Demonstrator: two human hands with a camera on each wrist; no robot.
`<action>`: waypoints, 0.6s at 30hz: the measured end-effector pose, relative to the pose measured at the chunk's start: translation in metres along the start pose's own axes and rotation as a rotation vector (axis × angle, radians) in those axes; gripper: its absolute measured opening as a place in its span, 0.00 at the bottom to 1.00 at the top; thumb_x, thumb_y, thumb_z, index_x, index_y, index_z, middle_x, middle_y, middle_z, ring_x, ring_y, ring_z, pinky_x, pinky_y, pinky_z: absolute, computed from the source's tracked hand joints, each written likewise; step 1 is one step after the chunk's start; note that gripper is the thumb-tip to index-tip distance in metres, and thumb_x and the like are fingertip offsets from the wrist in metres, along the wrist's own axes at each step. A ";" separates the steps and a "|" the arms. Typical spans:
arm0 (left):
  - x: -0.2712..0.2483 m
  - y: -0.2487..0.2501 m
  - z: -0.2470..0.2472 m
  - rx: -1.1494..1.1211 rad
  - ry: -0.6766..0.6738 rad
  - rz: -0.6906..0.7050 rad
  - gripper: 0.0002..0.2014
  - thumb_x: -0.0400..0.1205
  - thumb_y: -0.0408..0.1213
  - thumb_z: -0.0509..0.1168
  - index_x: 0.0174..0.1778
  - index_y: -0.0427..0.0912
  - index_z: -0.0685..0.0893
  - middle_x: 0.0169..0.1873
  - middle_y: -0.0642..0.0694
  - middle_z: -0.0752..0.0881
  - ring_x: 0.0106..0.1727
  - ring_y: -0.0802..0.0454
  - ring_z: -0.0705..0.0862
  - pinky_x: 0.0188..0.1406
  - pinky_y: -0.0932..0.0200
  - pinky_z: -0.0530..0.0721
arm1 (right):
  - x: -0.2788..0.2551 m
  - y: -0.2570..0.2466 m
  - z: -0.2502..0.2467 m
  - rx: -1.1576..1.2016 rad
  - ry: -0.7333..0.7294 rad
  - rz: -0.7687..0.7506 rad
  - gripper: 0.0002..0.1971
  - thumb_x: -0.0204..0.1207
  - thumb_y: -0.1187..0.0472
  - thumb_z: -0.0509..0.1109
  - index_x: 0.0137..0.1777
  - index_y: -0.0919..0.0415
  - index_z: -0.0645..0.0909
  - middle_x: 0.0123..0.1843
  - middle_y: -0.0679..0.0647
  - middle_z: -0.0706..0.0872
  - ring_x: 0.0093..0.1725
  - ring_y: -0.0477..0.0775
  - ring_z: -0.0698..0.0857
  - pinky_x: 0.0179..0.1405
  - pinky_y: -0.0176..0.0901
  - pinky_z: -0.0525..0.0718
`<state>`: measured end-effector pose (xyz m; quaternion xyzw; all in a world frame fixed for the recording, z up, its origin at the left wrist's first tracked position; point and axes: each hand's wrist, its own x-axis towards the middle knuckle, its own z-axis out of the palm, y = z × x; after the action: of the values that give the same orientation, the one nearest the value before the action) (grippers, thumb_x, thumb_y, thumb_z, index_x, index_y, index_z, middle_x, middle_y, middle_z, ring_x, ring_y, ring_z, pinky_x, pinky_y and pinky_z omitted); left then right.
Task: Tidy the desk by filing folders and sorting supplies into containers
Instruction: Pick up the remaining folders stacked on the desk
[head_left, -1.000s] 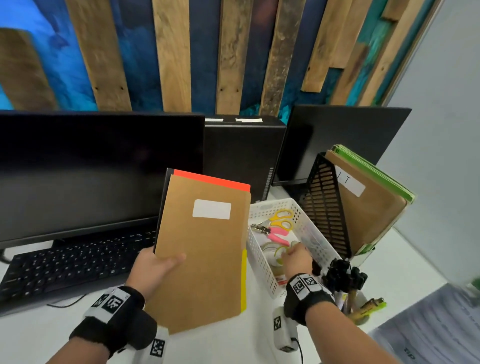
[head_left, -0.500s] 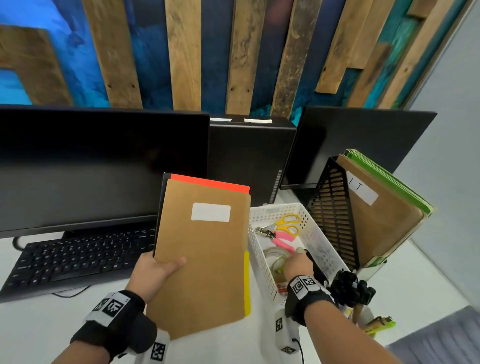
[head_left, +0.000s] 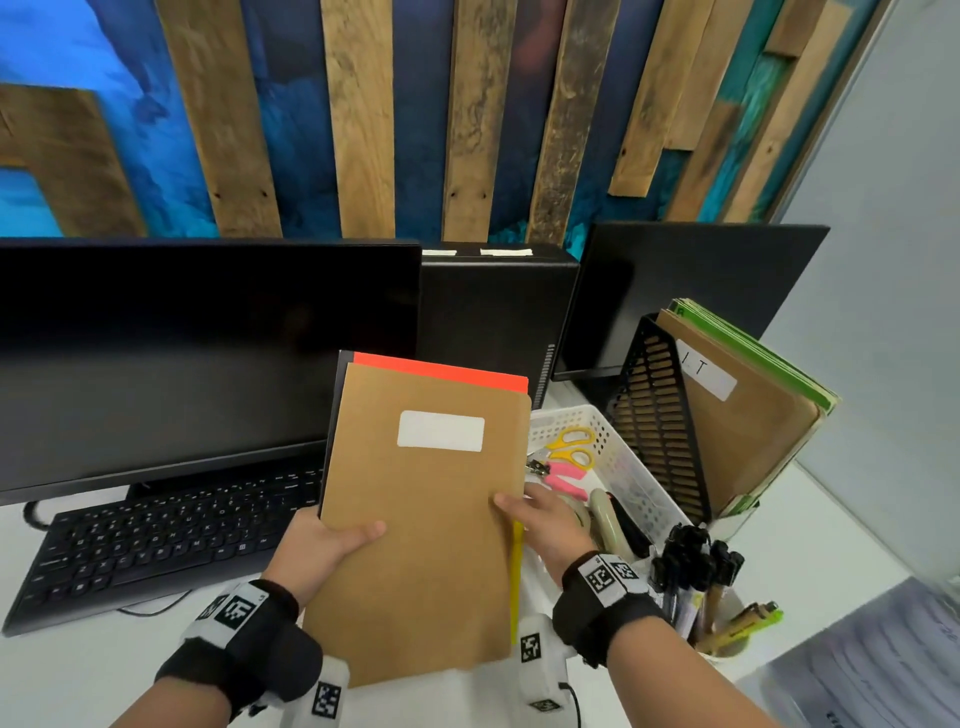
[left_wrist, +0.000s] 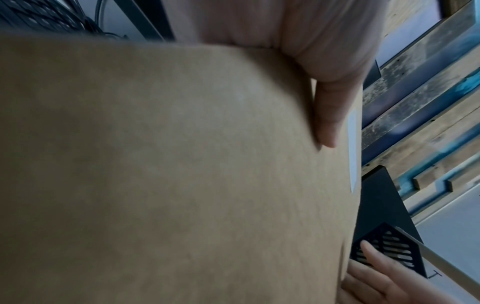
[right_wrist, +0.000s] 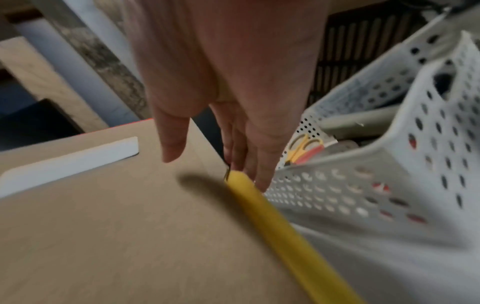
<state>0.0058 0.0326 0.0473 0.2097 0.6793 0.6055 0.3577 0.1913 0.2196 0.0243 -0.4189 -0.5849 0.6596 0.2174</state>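
Observation:
My left hand grips a tilted stack of folders by its left edge, thumb on top. A brown folder with a blank white label is on top, with a red folder and a yellow folder peeking out behind. My right hand is at the stack's right edge. Its thumb reaches over the brown folder and its straight fingers lie along the edge by the yellow folder. A black mesh file rack at the right holds brown and green folders.
A white perforated basket with yellow scissors and tape sits right of the stack. A cup of pens and black clips stands in front of the rack. Keyboard and monitor fill the left. Printed papers lie lower right.
My right hand has left the white basket and moved left to the right edge of the folder stack. The left hand still holds the stack, raised slightly.

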 end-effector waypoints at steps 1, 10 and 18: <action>-0.002 -0.001 -0.002 -0.002 -0.012 -0.010 0.09 0.70 0.24 0.74 0.45 0.36 0.87 0.44 0.36 0.91 0.44 0.38 0.89 0.47 0.49 0.86 | -0.005 0.000 0.002 0.029 -0.031 0.001 0.18 0.71 0.61 0.75 0.60 0.64 0.82 0.56 0.57 0.89 0.54 0.52 0.88 0.49 0.39 0.84; -0.003 -0.005 -0.018 0.012 -0.014 0.071 0.29 0.62 0.26 0.81 0.57 0.41 0.80 0.48 0.41 0.89 0.50 0.42 0.88 0.51 0.46 0.85 | -0.026 0.010 0.003 0.311 -0.114 0.032 0.15 0.72 0.74 0.69 0.60 0.70 0.80 0.54 0.66 0.88 0.45 0.58 0.89 0.42 0.45 0.89; 0.001 0.006 -0.014 0.004 -0.208 0.069 0.38 0.45 0.45 0.80 0.53 0.39 0.83 0.46 0.40 0.91 0.48 0.41 0.90 0.46 0.48 0.87 | -0.045 0.009 0.000 0.338 -0.177 0.044 0.36 0.60 0.67 0.80 0.70 0.67 0.73 0.64 0.66 0.84 0.64 0.67 0.83 0.64 0.59 0.82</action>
<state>-0.0061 0.0244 0.0533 0.2951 0.6322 0.5912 0.4047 0.2185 0.1828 0.0294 -0.3294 -0.4736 0.7872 0.2180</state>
